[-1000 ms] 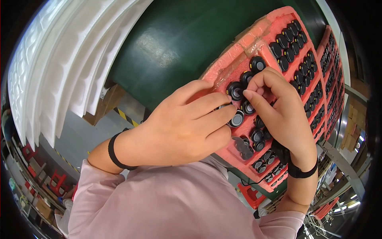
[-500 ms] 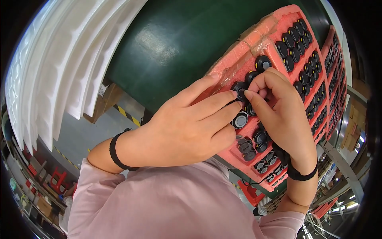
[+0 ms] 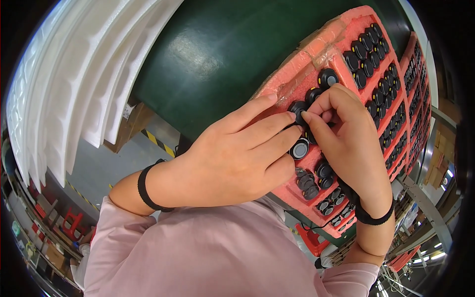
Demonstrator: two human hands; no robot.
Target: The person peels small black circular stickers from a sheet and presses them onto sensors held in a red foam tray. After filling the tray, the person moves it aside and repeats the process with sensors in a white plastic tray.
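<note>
A pink foam tray (image 3: 341,59) holds several black round parts with small yellow marks in its compartments. My left hand (image 3: 227,153) reaches over the tray's near left part with fingers stretched out; its fingertips rest at one black round part (image 3: 298,109), and the thumb lies by the tray's edge. From the right, my right hand (image 3: 346,128) has thumb and forefinger pinched together at the same part. Whatever is between those fingertips is too small or hidden to make out. Below the left fingertips sits another black part with a grey round face (image 3: 299,148).
The tray lies on a green table (image 3: 208,64). White moulded sheets (image 3: 84,74) stand stacked at the left. A second pink tray (image 3: 413,89) adjoins at the far right. Beyond the table's near edge are a cardboard box (image 3: 129,126) and a red stool (image 3: 311,240).
Both hands stay at the same black round part. The right thumb tip has shifted very slightly left; otherwise little differs.
</note>
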